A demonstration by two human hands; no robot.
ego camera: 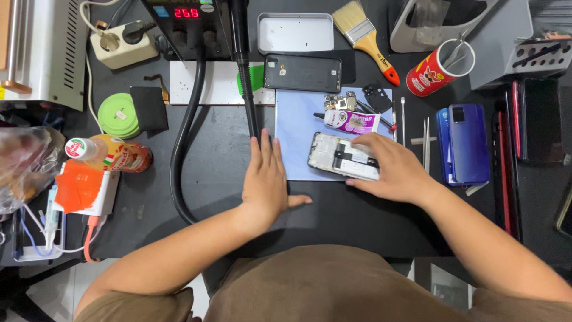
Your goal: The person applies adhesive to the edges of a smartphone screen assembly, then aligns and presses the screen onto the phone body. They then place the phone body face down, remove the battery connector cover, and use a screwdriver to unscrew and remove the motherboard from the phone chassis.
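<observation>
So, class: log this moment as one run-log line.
left hand: flat on black mat | right hand: resting on opened phone frame | frame: on blue pad | glue tube: behind frame

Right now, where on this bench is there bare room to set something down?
Bare black mat lies between the thick hose and the left hand, and along the near edge in front of both hands. The right hand rests on the opened phone on the blue sheet. Crowded: the back edge, and the right side by the blue phone.
</observation>
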